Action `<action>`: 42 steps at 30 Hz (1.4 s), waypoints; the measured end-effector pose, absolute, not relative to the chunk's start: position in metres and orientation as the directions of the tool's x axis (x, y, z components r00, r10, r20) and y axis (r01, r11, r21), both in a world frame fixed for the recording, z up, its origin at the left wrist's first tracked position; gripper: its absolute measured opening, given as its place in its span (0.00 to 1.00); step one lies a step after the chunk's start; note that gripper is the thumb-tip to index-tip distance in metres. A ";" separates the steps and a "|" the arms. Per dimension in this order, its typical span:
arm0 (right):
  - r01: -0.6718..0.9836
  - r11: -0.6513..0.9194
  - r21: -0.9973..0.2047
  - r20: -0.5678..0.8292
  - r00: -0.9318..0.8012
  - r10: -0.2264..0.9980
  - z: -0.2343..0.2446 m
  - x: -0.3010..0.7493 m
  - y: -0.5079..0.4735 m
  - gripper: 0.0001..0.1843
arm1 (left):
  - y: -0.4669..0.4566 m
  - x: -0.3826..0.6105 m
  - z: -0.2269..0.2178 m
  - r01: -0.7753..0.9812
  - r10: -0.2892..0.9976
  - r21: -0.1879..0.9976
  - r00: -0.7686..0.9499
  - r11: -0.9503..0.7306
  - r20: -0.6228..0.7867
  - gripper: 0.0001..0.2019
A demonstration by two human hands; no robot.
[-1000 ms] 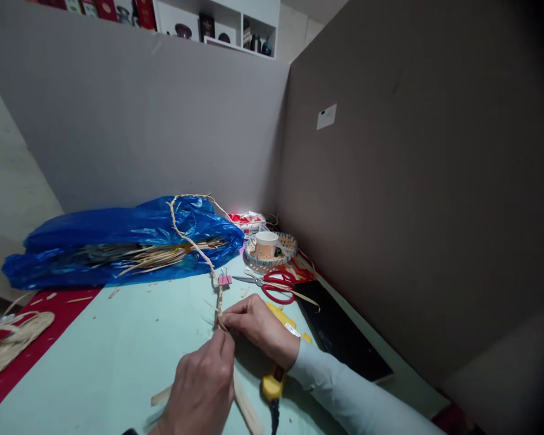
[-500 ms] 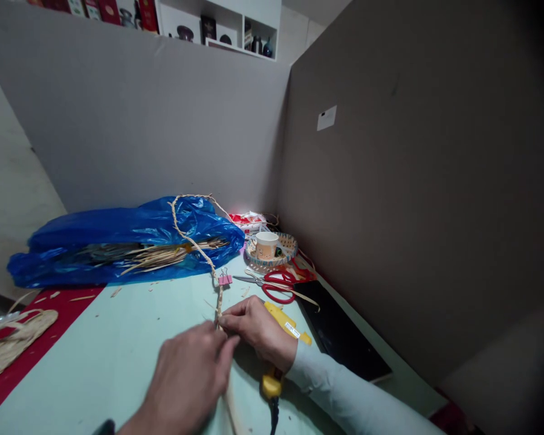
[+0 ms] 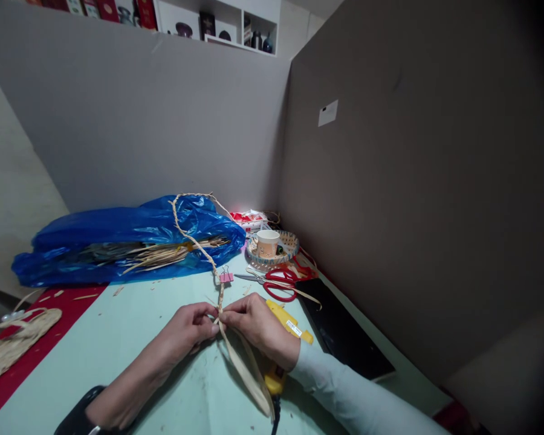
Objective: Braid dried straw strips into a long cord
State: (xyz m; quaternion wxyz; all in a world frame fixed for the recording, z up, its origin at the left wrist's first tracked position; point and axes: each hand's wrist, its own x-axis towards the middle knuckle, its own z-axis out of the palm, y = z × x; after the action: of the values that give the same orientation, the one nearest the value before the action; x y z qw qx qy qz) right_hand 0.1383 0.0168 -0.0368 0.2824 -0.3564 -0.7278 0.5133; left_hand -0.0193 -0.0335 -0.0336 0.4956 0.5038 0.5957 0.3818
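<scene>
A thin braided straw cord [image 3: 194,244] runs from the blue bag down to my hands, with a pink binder clip [image 3: 226,277] clamped on it. My left hand [image 3: 188,329] and my right hand [image 3: 258,326] both pinch the braid's near end on the pale green table [image 3: 131,338]. Loose flat straw strips [image 3: 249,371] trail from the pinch toward me. A yellow glue gun [image 3: 285,326] lies under my right wrist.
A blue plastic bag [image 3: 118,241] with straw bundles lies at the back. Red scissors [image 3: 278,284], a paper cup [image 3: 268,243] in a small woven basket [image 3: 288,241], a black slab [image 3: 344,332] and a woven straw piece [image 3: 9,344] at the left lie around. Grey partitions close off the back and right.
My left hand has drawn back to the left of the braid and now pinches its end from the side. The loose strips now show, trailing toward me. My right hand has hardly moved.
</scene>
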 end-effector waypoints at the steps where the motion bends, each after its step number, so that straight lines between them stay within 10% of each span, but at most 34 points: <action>1: 0.234 0.219 -0.947 0.041 -0.587 0.808 -0.036 0.139 0.017 0.13 | -0.034 -0.020 -0.030 0.242 0.979 0.950 0.000 0.195 -0.202 0.19; 42: 0.654 0.639 -0.405 0.130 -0.651 0.748 -0.018 0.144 0.007 0.12 | -0.032 -0.012 -0.039 0.463 0.995 0.883 -0.094 0.070 -0.029 0.12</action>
State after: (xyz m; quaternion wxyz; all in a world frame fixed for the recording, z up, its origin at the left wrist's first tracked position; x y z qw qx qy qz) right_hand 0.1444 0.0075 -0.0182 0.1442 -0.3920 -0.8938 0.1634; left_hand -0.0125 -0.0319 -0.0388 0.3563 0.5708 0.6388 0.3731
